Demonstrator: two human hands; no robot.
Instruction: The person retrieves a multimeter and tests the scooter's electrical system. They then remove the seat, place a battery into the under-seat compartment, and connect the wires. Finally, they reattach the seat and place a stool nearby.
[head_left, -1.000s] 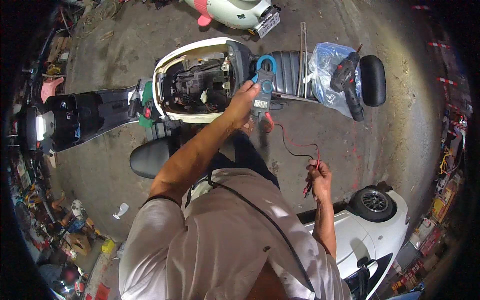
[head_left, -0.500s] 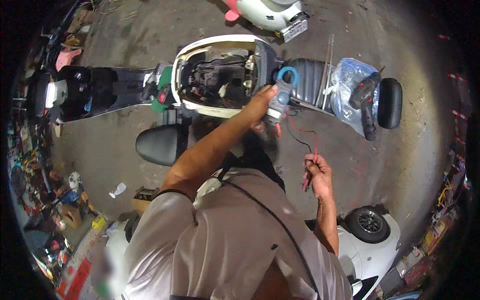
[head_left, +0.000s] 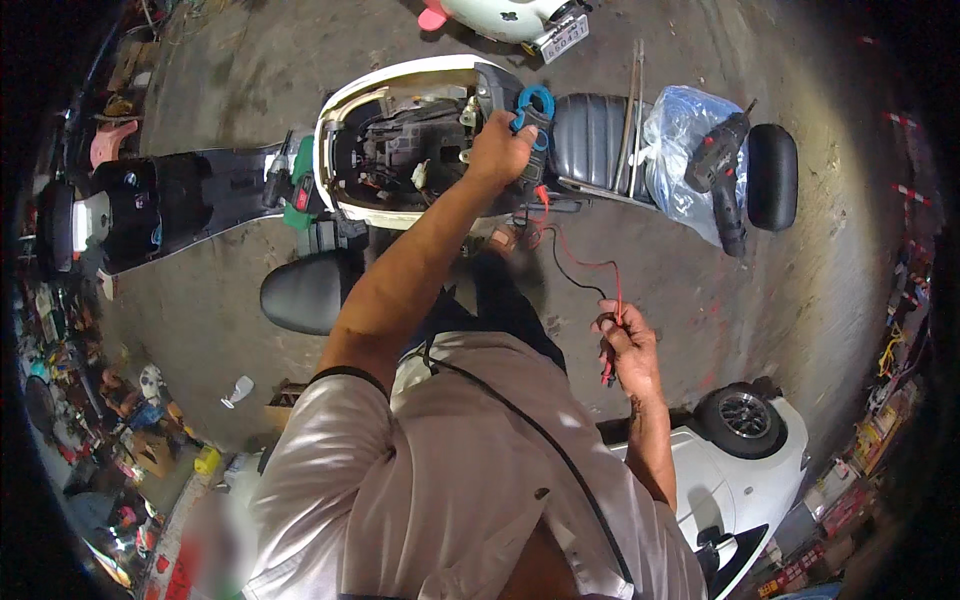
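The left hand [head_left: 498,152] is wrapped around a clamp meter [head_left: 538,160], holding it over the scooter [head_left: 321,155] here, between its open bay and the ribbed seat [head_left: 588,140]. A red lead [head_left: 597,262] and a black lead [head_left: 572,276] droop from the meter's lower end across to the right hand [head_left: 632,348], which has both pinched in bent fingers, the probes pointing down beneath it. To the right of the ribbed seat a drill [head_left: 718,172] lies on a clear bag [head_left: 672,140]. Near the person's right elbow stands a white car [head_left: 665,460].
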